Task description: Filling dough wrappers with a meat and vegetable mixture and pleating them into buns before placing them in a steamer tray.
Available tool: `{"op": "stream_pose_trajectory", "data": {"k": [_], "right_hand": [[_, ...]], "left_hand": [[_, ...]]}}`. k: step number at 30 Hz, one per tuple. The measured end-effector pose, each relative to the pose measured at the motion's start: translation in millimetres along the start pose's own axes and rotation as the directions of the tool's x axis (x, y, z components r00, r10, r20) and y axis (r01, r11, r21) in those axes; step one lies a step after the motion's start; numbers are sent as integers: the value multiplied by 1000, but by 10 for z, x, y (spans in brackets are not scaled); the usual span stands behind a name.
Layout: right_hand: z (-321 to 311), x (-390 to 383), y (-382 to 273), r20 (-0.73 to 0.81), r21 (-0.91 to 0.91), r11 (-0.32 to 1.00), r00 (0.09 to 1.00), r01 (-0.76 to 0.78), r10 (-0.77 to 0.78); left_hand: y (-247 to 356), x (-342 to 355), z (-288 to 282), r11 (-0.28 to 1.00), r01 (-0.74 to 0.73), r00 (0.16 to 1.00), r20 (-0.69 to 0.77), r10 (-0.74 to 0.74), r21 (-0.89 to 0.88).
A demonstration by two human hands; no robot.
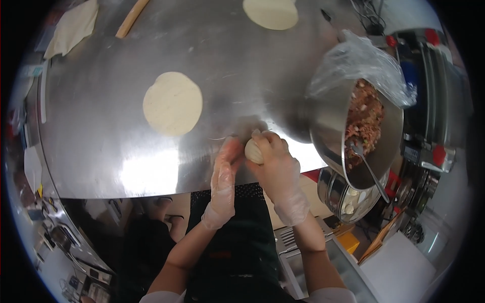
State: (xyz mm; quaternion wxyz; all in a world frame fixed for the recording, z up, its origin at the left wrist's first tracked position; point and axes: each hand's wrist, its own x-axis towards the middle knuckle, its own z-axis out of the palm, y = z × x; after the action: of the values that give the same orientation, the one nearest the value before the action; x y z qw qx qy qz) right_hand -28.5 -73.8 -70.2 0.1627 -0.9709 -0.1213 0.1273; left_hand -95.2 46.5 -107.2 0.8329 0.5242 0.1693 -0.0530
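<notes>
Both my hands wear clear plastic gloves above the near edge of the steel table. My right hand (279,169) curls its fingers round a small, pale, pleated bun (254,152). Beside the bun on its left, my left hand (225,174) is held on edge with fingers stretched out and holds nothing. A flat round dough wrapper (173,104) lies on the table ahead and to the left. To my right, a big steel bowl (328,123) contains minced meat filling (365,113) with a spoon (371,171) resting in it.
Crumpled plastic film (361,63) drapes over the bowl's far rim. Another dough piece (272,12), a rolling pin (132,17) and a pale cloth (73,28) lie at the far side. A round steamer tray (336,194) with buns stands below the bowl, past the table (101,126).
</notes>
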Motion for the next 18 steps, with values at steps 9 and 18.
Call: {"op": "stream_pose_trajectory", "data": {"k": [9, 18], "right_hand": [[-355, -1195, 639, -238, 37, 982, 953, -184, 188], [-423, -2769, 2145, -115, 281, 799, 807, -532, 579]], "left_hand": [[-328, -298, 853, 821, 568, 752, 439, -492, -53], [-1356, -866, 2478, 589, 685, 320, 550, -771, 428]]}}
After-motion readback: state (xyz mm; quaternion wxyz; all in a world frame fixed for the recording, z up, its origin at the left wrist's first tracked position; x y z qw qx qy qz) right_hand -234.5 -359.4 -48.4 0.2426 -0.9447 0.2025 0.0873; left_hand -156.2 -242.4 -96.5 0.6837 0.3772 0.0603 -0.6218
